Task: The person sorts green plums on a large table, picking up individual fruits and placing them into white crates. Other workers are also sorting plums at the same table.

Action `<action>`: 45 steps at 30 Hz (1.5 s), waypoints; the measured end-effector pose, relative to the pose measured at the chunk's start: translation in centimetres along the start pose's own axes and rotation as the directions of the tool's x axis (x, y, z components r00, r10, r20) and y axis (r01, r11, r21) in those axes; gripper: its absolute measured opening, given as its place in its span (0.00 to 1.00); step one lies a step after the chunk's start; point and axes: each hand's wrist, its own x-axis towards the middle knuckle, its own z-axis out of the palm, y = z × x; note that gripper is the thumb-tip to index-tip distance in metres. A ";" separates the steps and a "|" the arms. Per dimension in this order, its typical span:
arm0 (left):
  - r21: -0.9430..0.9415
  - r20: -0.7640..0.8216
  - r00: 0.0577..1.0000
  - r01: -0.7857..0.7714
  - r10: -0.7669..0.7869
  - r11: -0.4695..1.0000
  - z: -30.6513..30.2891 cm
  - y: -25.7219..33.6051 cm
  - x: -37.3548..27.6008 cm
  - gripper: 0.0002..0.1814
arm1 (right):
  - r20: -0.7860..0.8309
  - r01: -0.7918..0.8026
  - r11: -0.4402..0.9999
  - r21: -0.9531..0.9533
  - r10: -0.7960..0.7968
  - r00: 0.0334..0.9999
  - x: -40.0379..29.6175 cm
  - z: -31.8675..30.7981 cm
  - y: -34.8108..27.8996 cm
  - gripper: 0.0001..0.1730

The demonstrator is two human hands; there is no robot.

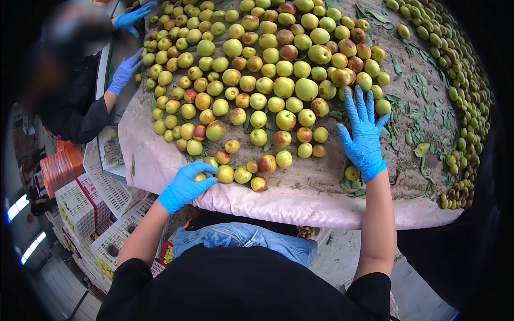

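Note:
My left hand [186, 187], in a blue glove, is at the near edge of the cloth-covered table [281, 200]. Its thumb and fingers are curled round a small yellow-green jujube [199, 177], and the fingertips come up against a larger yellow jujube [225, 174] beside it. My right hand [364, 136], gloved in blue too, lies palm down with fingers spread. Its fingertips touch the right border of a wide spread of green, yellow and reddish jujubes [284, 87]. No fruit shows in its grip, though the palm's underside is hidden.
Smaller green jujubes [455, 76] line the table's far right rim. Torn leaves [421, 86] litter the cloth between. Across the left corner, a co-worker's gloved hands [125, 72] reach the fruit. White plastic crates [78, 200] are stacked at lower left near an orange wrapped bundle [62, 166].

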 end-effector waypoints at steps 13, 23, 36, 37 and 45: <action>-0.990 -0.138 0.771 -0.083 -0.622 0.117 -6.9 -18.1 -17.4 0.17 | -0.214 0.069 0.989 0.131 -0.040 0.976 0.8 0.3 3.2 0.33; -0.792 -0.399 0.078 -0.532 -0.914 0.300 -14.1 -27.6 -24.2 0.44 | -0.203 0.038 0.999 -0.018 -0.041 0.978 0.7 1.7 3.1 0.34; 0.164 -0.694 0.654 -0.263 0.301 0.951 -9.4 -2.4 -4.1 0.21 | 0.152 0.238 0.971 0.022 -0.239 0.959 2.6 0.9 -7.6 0.43; 0.305 -0.574 0.707 -0.283 0.413 0.909 -8.6 0.0 -2.9 0.22 | 0.143 0.291 0.956 0.035 -0.292 0.945 2.9 0.7 -8.6 0.43; 0.634 0.316 0.741 -0.629 0.592 0.449 4.9 4.3 4.1 0.30 | 0.322 0.484 0.869 0.100 -0.489 0.811 -2.0 -2.4 -8.2 0.43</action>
